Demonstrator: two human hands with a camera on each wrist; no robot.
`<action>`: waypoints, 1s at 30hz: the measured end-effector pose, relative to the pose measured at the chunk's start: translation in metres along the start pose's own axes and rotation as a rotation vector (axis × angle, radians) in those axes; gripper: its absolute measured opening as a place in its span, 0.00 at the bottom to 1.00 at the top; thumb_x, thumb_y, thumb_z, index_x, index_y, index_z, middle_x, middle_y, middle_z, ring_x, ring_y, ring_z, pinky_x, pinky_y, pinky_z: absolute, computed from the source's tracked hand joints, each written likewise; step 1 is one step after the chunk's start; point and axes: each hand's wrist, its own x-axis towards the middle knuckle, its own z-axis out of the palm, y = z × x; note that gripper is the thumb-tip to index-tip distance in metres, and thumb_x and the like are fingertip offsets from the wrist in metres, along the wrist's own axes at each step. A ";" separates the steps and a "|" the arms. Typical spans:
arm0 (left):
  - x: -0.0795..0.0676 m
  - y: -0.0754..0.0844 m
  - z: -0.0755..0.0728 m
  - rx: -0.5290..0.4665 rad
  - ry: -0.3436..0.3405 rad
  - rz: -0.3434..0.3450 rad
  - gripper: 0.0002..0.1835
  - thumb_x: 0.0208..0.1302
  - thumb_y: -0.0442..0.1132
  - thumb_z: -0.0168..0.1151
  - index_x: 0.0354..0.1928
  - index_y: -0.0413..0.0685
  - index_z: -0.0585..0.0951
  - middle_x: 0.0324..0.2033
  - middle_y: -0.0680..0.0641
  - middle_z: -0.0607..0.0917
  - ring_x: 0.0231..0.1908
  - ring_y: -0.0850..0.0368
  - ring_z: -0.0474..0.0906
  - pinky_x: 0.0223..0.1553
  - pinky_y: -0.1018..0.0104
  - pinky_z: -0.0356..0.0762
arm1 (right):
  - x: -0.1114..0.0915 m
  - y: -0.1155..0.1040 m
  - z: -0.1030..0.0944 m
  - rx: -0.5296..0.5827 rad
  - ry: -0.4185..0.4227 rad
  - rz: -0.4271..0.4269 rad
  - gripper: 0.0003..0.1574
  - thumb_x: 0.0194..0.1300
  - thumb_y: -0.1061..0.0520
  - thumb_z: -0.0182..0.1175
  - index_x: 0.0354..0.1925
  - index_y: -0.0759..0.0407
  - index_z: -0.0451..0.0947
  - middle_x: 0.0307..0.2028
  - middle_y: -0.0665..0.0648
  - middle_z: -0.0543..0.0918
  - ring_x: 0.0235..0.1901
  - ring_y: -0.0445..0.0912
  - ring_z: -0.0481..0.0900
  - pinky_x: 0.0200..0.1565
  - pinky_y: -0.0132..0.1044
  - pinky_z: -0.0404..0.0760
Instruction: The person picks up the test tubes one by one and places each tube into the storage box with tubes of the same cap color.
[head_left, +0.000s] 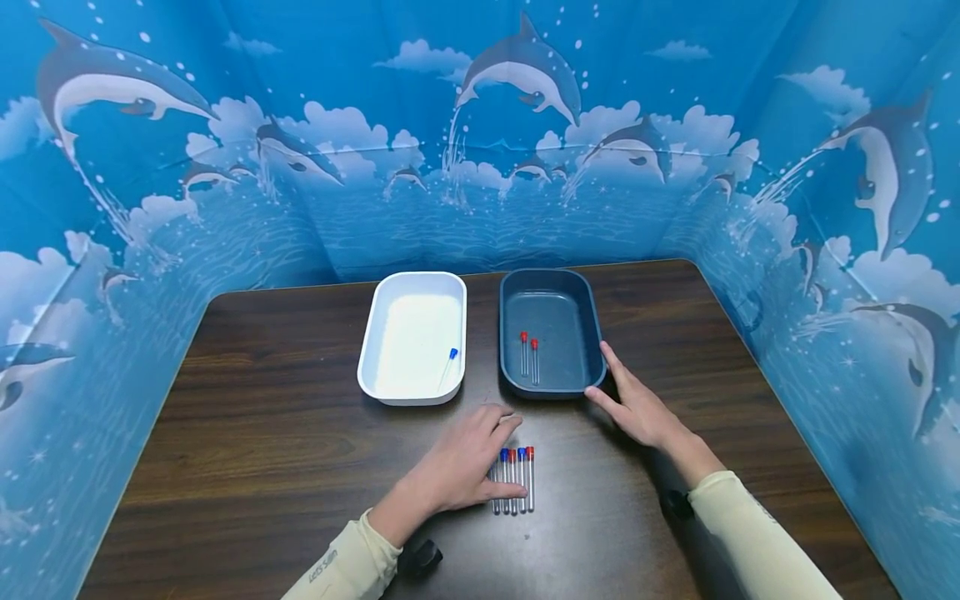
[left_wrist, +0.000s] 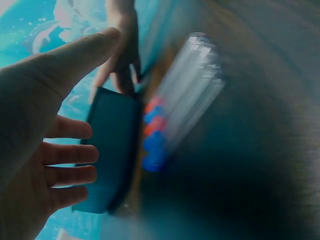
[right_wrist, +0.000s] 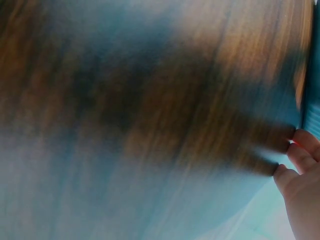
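On the table (head_left: 247,417), a row of capped tubes (head_left: 513,467) lies nearest; the left hand (head_left: 468,454), loose and holding nothing, hovers over them, so a brushing thumb might set them rolling. Beyond, the right hand (head_left: 645,410), fingers outstretched, touches the dark tray (head_left: 551,312); a shove could jostle the red-capped pair (head_left: 536,362) inside.
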 end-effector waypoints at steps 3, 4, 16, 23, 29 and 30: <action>-0.005 0.001 0.010 0.001 -0.021 -0.018 0.53 0.52 0.77 0.57 0.69 0.44 0.68 0.63 0.44 0.69 0.62 0.51 0.65 0.64 0.54 0.64 | 0.000 0.000 0.000 -0.001 -0.003 0.004 0.52 0.71 0.30 0.46 0.77 0.34 0.26 0.77 0.56 0.40 0.73 0.61 0.46 0.65 0.66 0.51; -0.007 0.001 0.013 0.000 -0.030 -0.026 0.53 0.52 0.78 0.56 0.69 0.45 0.68 0.62 0.45 0.69 0.62 0.51 0.65 0.63 0.54 0.65 | 0.000 0.000 0.000 -0.002 -0.003 0.005 0.52 0.71 0.30 0.46 0.77 0.34 0.26 0.77 0.56 0.40 0.73 0.61 0.46 0.65 0.66 0.51; -0.016 0.006 0.032 0.040 -0.088 -0.070 0.56 0.48 0.81 0.55 0.69 0.46 0.68 0.63 0.44 0.68 0.63 0.50 0.65 0.66 0.55 0.60 | 0.001 -0.001 0.000 -0.009 -0.005 0.013 0.52 0.72 0.31 0.47 0.77 0.36 0.26 0.77 0.57 0.40 0.73 0.62 0.46 0.64 0.67 0.52; -0.016 0.007 0.034 0.079 -0.075 -0.049 0.56 0.47 0.80 0.57 0.68 0.44 0.68 0.62 0.42 0.69 0.62 0.49 0.65 0.66 0.54 0.61 | 0.000 -0.001 0.001 -0.007 -0.003 0.006 0.52 0.72 0.31 0.47 0.77 0.35 0.26 0.77 0.57 0.40 0.73 0.62 0.47 0.64 0.67 0.52; -0.015 0.008 0.035 0.080 -0.105 -0.063 0.56 0.48 0.80 0.56 0.68 0.45 0.68 0.63 0.42 0.68 0.63 0.49 0.64 0.67 0.54 0.59 | 0.001 -0.001 0.001 -0.015 -0.003 0.010 0.52 0.72 0.32 0.47 0.77 0.36 0.26 0.77 0.57 0.40 0.73 0.62 0.47 0.64 0.67 0.52; -0.015 0.008 0.035 0.081 -0.106 -0.064 0.56 0.48 0.80 0.56 0.68 0.45 0.68 0.63 0.42 0.68 0.63 0.49 0.64 0.67 0.54 0.59 | 0.002 -0.001 0.001 -0.014 -0.002 0.009 0.52 0.72 0.32 0.47 0.77 0.37 0.26 0.77 0.57 0.40 0.73 0.62 0.47 0.64 0.67 0.52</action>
